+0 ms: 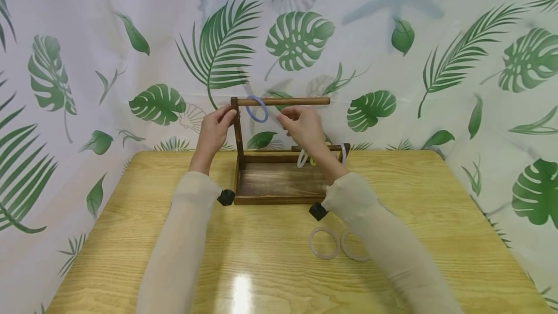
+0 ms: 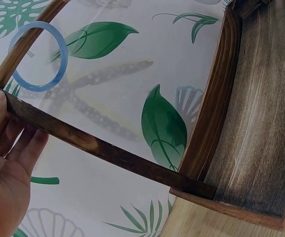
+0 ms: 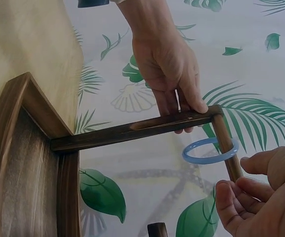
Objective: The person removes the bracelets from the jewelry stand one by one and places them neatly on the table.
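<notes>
A dark wooden jewellery stand (image 1: 279,201) with a tray base stands at the back of the table. My left hand (image 1: 213,130) pinches the top of its upright post (image 2: 98,145), thumb on one side and fingers on the other. From the upper bar (image 1: 301,102) hangs a blue bangle (image 2: 63,61), close to the post. My right hand (image 1: 305,127) is beside the bar, to the right of the bangle. Its fingers are loosely bent and hold nothing; in the right wrist view the thumb and fingertips stand apart, near the bar.
Behind my right forearm, a lower bar (image 1: 296,149) carries a white bangle (image 1: 299,164) and a yellow one (image 1: 312,162), with another pale bangle (image 1: 344,153) at its right end. Two pale pink bangles (image 1: 324,258) lie on the table (image 1: 261,251), one partly under my right sleeve. A leaf-patterned cloth (image 1: 170,52) hangs behind.
</notes>
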The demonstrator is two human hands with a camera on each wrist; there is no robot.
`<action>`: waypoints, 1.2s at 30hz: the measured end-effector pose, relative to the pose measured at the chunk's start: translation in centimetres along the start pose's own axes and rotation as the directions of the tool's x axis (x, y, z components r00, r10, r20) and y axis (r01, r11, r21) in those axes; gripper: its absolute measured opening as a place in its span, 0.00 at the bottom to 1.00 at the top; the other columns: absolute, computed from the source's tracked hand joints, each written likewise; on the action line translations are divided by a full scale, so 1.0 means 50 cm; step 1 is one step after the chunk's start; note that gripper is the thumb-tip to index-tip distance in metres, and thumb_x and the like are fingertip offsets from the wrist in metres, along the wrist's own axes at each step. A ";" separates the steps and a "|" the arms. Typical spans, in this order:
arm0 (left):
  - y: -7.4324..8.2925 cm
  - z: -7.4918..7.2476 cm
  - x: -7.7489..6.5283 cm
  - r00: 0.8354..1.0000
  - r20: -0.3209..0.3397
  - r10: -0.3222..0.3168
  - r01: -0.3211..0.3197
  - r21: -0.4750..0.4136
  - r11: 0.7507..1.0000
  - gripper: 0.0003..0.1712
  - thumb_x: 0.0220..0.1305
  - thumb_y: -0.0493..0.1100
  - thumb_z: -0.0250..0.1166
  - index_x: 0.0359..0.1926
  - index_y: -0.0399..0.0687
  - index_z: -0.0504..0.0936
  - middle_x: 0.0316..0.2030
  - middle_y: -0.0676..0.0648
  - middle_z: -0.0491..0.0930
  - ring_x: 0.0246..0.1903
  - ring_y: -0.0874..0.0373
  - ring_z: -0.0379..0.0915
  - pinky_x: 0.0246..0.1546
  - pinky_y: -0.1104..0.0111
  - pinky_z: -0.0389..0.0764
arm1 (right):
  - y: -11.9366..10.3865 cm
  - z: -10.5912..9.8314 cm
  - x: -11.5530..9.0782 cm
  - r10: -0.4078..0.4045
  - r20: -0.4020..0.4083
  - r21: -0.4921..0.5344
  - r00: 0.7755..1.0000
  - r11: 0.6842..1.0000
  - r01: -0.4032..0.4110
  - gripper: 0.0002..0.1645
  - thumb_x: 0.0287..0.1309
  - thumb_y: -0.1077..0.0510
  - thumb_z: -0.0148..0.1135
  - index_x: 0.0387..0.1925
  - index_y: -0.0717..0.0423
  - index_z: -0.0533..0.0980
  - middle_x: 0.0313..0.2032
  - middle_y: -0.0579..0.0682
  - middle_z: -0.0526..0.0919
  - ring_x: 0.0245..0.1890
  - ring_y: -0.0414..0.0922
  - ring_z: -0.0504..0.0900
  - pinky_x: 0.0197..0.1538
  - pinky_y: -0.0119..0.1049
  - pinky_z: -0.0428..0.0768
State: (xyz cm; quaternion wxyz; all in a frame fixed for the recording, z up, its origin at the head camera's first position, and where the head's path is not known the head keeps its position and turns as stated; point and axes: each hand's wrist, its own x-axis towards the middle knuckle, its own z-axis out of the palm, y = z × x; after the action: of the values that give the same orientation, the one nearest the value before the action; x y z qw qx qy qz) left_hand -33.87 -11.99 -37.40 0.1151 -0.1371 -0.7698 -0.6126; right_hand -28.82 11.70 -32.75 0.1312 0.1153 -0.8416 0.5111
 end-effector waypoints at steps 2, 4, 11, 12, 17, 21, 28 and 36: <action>0.000 0.000 0.000 1.000 0.001 0.005 -0.005 -0.001 1.000 0.24 0.80 0.45 0.57 0.68 0.35 0.76 0.56 0.33 0.83 0.58 0.43 0.80 0.62 0.64 0.80 | 0.003 0.006 0.005 0.006 -0.002 0.000 1.000 1.000 -0.006 0.17 0.70 0.58 0.66 0.53 0.67 0.84 0.40 0.61 0.88 0.33 0.51 0.87 0.35 0.37 0.88; 0.001 -0.001 0.000 1.000 0.002 0.006 -0.006 -0.004 1.000 0.24 0.80 0.44 0.57 0.68 0.34 0.76 0.56 0.33 0.83 0.59 0.42 0.80 0.62 0.64 0.80 | 0.005 0.012 0.010 0.010 -0.003 0.004 1.000 1.000 -0.010 0.17 0.70 0.58 0.67 0.53 0.67 0.84 0.40 0.60 0.88 0.32 0.50 0.87 0.35 0.37 0.89; 0.005 0.000 -0.002 1.000 0.005 -0.007 0.007 -0.009 1.000 0.25 0.81 0.44 0.56 0.69 0.34 0.75 0.57 0.32 0.82 0.59 0.42 0.79 0.63 0.64 0.79 | 0.016 0.034 0.026 0.008 -0.003 0.014 1.000 1.000 -0.008 0.17 0.69 0.59 0.67 0.52 0.68 0.84 0.39 0.60 0.88 0.30 0.50 0.86 0.32 0.33 0.86; 0.014 -0.001 -0.005 1.000 0.010 -0.021 0.021 -0.010 1.000 0.24 0.81 0.43 0.56 0.70 0.33 0.74 0.58 0.32 0.81 0.60 0.42 0.78 0.63 0.63 0.79 | 0.017 0.037 0.028 0.010 -0.002 0.016 1.000 1.000 -0.010 0.17 0.69 0.58 0.67 0.52 0.68 0.84 0.40 0.60 0.89 0.31 0.50 0.86 0.32 0.33 0.86; 0.012 -0.001 -0.005 0.999 0.010 -0.035 0.035 -0.027 0.999 0.25 0.81 0.43 0.56 0.70 0.34 0.74 0.58 0.31 0.80 0.61 0.41 0.78 0.64 0.63 0.78 | 0.016 0.051 0.037 0.020 0.001 -0.001 1.000 1.000 -0.020 0.18 0.69 0.57 0.68 0.52 0.66 0.84 0.40 0.59 0.89 0.32 0.50 0.87 0.33 0.33 0.86; 0.005 0.001 0.000 0.999 0.002 -0.037 0.037 -0.029 0.999 0.24 0.81 0.43 0.55 0.69 0.34 0.74 0.58 0.31 0.80 0.61 0.42 0.78 0.64 0.63 0.77 | 0.009 0.059 0.039 0.027 0.005 0.003 1.000 1.000 -0.027 0.17 0.68 0.57 0.69 0.52 0.66 0.84 0.41 0.59 0.89 0.32 0.51 0.87 0.33 0.32 0.86; 0.066 0.000 -0.026 0.998 0.013 -0.059 0.059 -0.017 0.998 0.23 0.81 0.38 0.54 0.69 0.28 0.72 0.58 0.28 0.79 0.61 0.38 0.76 0.64 0.61 0.78 | 0.006 0.072 0.045 0.062 -0.001 0.000 0.998 0.998 -0.062 0.18 0.69 0.57 0.69 0.53 0.66 0.84 0.41 0.59 0.88 0.30 0.48 0.85 0.30 0.28 0.82; 0.078 -0.002 -0.033 0.998 0.022 -0.062 0.062 -0.006 0.998 0.24 0.82 0.38 0.53 0.70 0.28 0.71 0.59 0.28 0.79 0.62 0.37 0.76 0.63 0.60 0.79 | 0.008 0.078 0.048 0.065 -0.018 -0.019 0.998 0.998 -0.066 0.13 0.70 0.57 0.68 0.47 0.64 0.87 0.37 0.60 0.88 0.31 0.52 0.85 0.29 0.29 0.79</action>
State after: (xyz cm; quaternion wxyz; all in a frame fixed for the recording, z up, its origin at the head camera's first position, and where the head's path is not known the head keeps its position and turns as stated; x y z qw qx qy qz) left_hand -30.96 -11.38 -34.37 0.0870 -0.1204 -0.7728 -0.6170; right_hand -31.62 8.25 -34.00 0.1229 0.0820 -0.8486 0.5080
